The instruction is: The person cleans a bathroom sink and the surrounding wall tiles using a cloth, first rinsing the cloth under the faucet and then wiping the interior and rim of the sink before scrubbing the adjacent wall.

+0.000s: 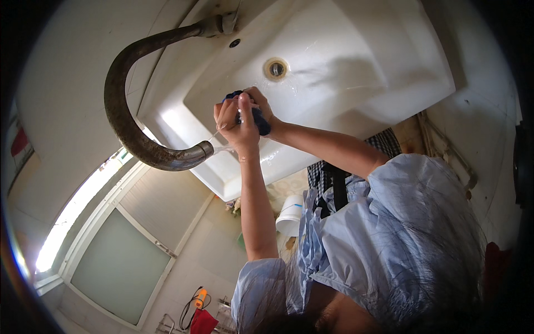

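A wet, bunched dark blue cloth (260,122) is squeezed between my two hands over the white sink. My left hand (236,122) is closed round its near-left side, thumb pointing up. Close against it, my right hand (263,102) grips the far-right side, with most of its fingers hidden behind the cloth and the other hand. From the spout of the curved, worn metal faucet (123,100), water runs onto my left wrist. Both hands are wet. What kind of cloth it is cannot be made out.
The white sink (317,33) has a round drain (276,69) beyond my hands. Its faucet arches round on the left. Below the sink's near edge stands a white bucket (290,214). A frosted door panel (119,267) and a red item (204,322) are at lower left.
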Demonstrator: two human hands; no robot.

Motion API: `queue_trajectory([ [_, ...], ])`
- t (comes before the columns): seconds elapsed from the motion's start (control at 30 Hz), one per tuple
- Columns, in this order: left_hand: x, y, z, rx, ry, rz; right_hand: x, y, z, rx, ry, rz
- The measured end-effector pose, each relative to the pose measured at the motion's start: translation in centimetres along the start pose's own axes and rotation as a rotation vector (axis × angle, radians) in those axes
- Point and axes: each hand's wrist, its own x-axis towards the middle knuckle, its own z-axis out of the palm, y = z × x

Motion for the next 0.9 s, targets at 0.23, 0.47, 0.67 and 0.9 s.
queue_trajectory([
  [0.23,-2.2,-1.0,0.4,-0.687,0.302,-0.585,-0.2,-1.8,-0.3,-0.461,0.114,0.274],
  [0.47,-4.1,-3.3,-0.8,-0.871,0.409,-0.662,-0.8,-2.4,0.1,-0.712,-0.085,0.185],
  [0.67,-7.1,-6.5,-1.4,-1.107,0.611,-0.906,-1.5,1.6,-0.3,-1.234,-0.402,0.031],
  [0.9,-8.9,-5.7,-4.1,-1.566,0.287,-0.983,-1.2,-0.9,3.6,-1.176,-0.504,0.015],
])
